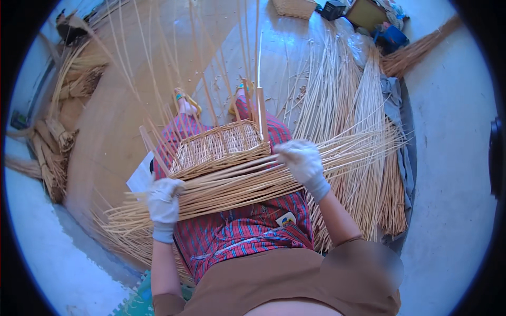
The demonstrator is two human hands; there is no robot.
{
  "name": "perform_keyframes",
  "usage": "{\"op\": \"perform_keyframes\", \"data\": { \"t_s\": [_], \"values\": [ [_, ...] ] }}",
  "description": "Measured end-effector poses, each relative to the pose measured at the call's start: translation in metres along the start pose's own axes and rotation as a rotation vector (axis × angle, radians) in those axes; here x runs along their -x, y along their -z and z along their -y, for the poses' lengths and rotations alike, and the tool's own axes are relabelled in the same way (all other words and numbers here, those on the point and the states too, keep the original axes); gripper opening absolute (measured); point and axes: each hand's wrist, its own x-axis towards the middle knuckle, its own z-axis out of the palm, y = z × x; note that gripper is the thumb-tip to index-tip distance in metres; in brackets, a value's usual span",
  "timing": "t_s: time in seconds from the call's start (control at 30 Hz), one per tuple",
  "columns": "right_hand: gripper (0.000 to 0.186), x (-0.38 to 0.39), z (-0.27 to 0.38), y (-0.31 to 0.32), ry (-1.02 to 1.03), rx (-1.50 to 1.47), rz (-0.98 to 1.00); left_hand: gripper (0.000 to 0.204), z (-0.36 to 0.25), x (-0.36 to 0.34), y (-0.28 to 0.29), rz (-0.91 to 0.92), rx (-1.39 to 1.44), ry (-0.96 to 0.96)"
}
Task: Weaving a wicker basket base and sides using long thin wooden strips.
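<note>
A partly woven wicker basket (216,142), with long upright stakes, rests on my lap over red plaid cloth (247,237). A loose bundle of long pale willow-like rods (232,195) lies across my lap on the near side of it. My left hand (165,205), in a white glove, is closed on the left part of the bundle. My right hand (300,163), also gloved, has its fingers closed around some rods at the upper edge of the bundle, just right of the basket's corner. A white sheet (138,174) shows partly behind my left hand.
Long pale rods (342,95) lie spread on the floor (95,158) at right. Darker bundles (55,158) lie along the left wall, and a brown bundle (416,47) leans at top right. A box-shaped basket (292,8), blue container (390,39) and plastic bags (345,37) are at the back.
</note>
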Motion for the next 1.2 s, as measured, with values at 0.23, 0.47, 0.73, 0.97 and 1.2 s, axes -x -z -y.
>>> {"op": "perform_keyframes", "data": {
  "t_s": [0.23,0.47,0.73,0.97,1.2],
  "values": [
    [0.047,-0.008,0.082,-0.021,-0.373,-1.388,0.113,0.036,-0.076,-0.037,-0.026,0.058,0.565,0.006],
    [0.013,-0.031,0.049,0.011,-0.445,-1.142,-0.173,0.046,-0.05,-0.04,-0.068,0.139,0.751,0.374],
    [0.013,0.015,0.004,-0.001,-0.6,-0.997,-0.58,0.066,-0.031,-0.043,-0.092,-0.054,-0.129,0.033],
    [0.021,0.03,0.034,-0.038,-0.456,-1.027,-0.542,0.046,-0.023,-0.047,-0.1,-0.016,-0.13,-0.018],
    [0.02,0.029,0.063,-0.024,-0.013,-0.553,-0.425,0.047,-0.026,-0.043,-0.095,0.035,-0.096,0.136]
  ]
}}
